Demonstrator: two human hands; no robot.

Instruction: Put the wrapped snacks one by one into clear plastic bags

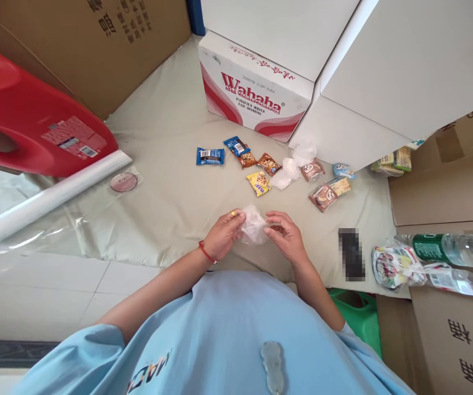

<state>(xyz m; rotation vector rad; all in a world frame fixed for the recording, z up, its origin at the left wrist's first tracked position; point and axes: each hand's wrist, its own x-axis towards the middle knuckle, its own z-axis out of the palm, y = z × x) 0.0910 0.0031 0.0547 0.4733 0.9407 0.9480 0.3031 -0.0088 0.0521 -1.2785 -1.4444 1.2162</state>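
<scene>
A crumpled, thin translucent plastic bag (254, 226) is held up in front of my body. My left hand (226, 235) pinches its left side between thumb and fingers. On the opposite side, my right hand (289, 237) has its curled fingertips at the bag's edge, with a bit of clear film between them. Beyond my hands, small snack packets lie on the cloth: a yellow one (258, 184), a blue one (210, 156), a brown one (268, 164) and several others. Two more crumpled white bags (285, 174) rest among them.
A white Wahaha water carton (255, 90) stands at the back. To the left are a red jug (43, 120) and a roll of plastic film (55, 195). A blurred dark object (352, 254) and plastic bottles (462, 250) lie at the right, near cardboard boxes (437, 181).
</scene>
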